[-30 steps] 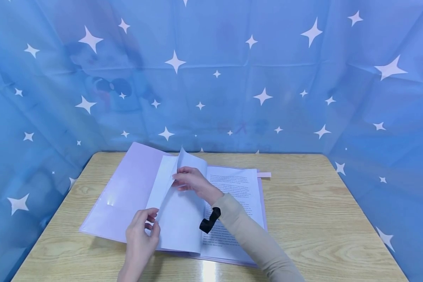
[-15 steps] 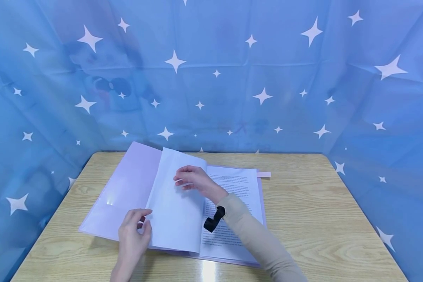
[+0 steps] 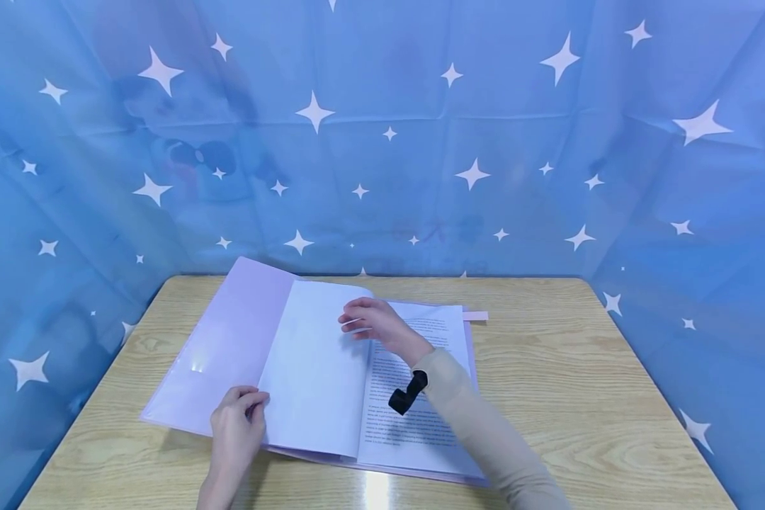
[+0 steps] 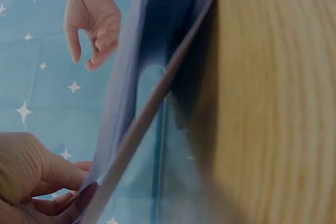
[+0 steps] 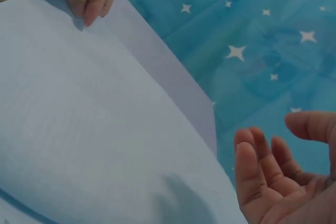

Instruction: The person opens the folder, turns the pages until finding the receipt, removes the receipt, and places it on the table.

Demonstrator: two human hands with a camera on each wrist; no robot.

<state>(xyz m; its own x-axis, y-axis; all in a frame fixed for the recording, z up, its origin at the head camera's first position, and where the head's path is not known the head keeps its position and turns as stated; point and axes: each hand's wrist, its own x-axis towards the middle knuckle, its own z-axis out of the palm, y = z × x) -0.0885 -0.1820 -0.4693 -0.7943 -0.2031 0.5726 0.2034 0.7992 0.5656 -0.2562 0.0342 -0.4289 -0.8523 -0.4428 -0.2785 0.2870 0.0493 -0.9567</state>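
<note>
A lilac folder [image 3: 219, 347] lies spread on the table, its cover tilted up at the left. Inside it, a blank white sheet [image 3: 312, 368] has been turned over to the left, and a page of printed text [image 3: 414, 418] lies at the right. My left hand [image 3: 237, 425] pinches the sheet's left edge near the lower corner; the left wrist view shows thumb and fingers at that edge. Over the sheet's upper right part hovers my right hand [image 3: 382, 326], fingers loosely bent and holding nothing, its shadow falling on the paper in the right wrist view.
A pale pink tab [image 3: 475, 316] sticks out from the folder's right side. The wooden table [image 3: 548, 397] has rounded far corners. Behind it hangs a blue curtain [image 3: 382, 198] with white stars. A black strap [image 3: 408, 394] dangles from the right sleeve.
My right hand has let go of the sheet and drawn back to the right. The sheet has come down flat on the left. My left hand has shifted slightly left along with the sheet's edge.
</note>
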